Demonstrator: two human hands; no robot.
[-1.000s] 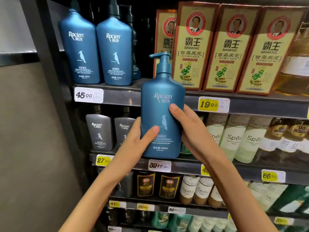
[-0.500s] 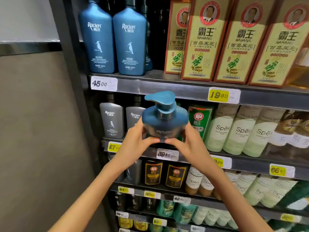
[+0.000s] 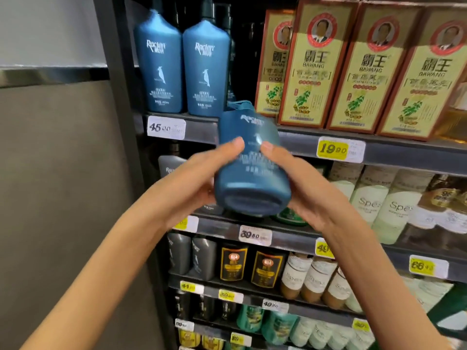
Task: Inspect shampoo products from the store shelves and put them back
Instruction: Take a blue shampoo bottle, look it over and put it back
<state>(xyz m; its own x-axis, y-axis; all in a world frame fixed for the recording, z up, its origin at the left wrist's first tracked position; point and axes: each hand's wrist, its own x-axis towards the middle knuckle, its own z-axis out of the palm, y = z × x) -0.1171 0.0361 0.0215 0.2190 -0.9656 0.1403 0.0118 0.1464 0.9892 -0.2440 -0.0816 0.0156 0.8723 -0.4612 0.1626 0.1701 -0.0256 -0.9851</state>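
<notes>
The blue shampoo bottle (image 3: 250, 173) has tipped base-forward, left hand (image 3: 199, 178) and right hand (image 3: 305, 193) gripping its sides.

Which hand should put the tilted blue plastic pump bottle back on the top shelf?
Probably right: the right hand cups the blue bottle near its base; the left hand holds its side.

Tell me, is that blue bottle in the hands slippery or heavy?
Probably a bit slippery: the blue bottle looks smooth, and the left hand and right hand both grip it. Likely stiff: its sides show no dents under the grip. Its flat base should let it stand, though being tall it might tip.
</notes>
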